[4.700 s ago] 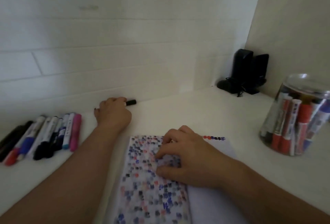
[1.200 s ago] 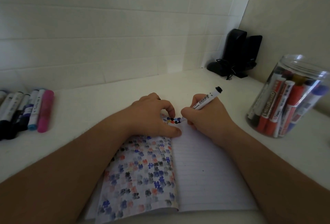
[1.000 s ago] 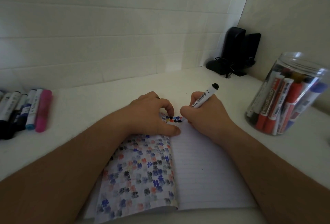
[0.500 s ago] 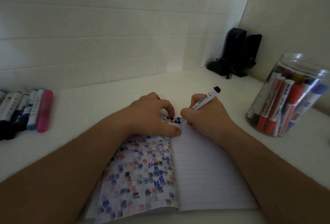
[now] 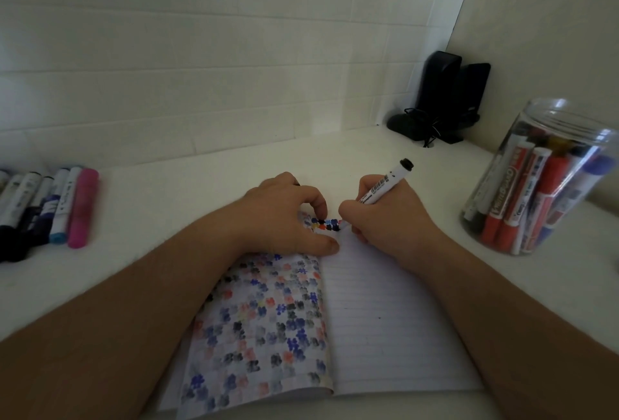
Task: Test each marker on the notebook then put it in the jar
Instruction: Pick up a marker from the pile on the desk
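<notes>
Markers [image 5: 50, 205] are lying in a row at the left edge of the worktop [image 5: 187, 192], a pink one nearest the middle. Next, the left hand [image 5: 284, 215] is pressing on the blotted page of the open notebook [image 5: 385, 326] — fingers curled, thumb flat. Just right of it, the right hand [image 5: 385, 215] is gripping a white marker [image 5: 385, 185], tip down at the coloured dots. Farthest right, the jar [image 5: 539, 181] is standing well apart — marker-filled.

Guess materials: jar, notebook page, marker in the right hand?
Jar: clear, glossy, likely plastic; markers show through, ridged rim glints. Notebook page: matte ruled paper; ink dots bleed through. Marker gripped by right hand: smooth white printed barrel, probably plastic, black end.
</notes>
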